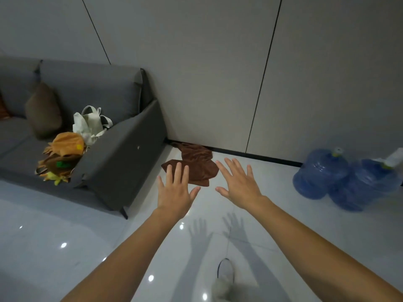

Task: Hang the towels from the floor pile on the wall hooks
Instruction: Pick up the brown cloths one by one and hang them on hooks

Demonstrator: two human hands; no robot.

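While I've got both arms stretched out, left hand (174, 192) and right hand (238, 186) spread wide, gripping nothing, the crumpled brown cloth towels (196, 164) sit on glossy white floor tiles (65, 225) by the wall.

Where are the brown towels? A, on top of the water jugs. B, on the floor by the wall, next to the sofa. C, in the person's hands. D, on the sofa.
B: the towels lie on the floor at the foot of the wall, beside the sofa.
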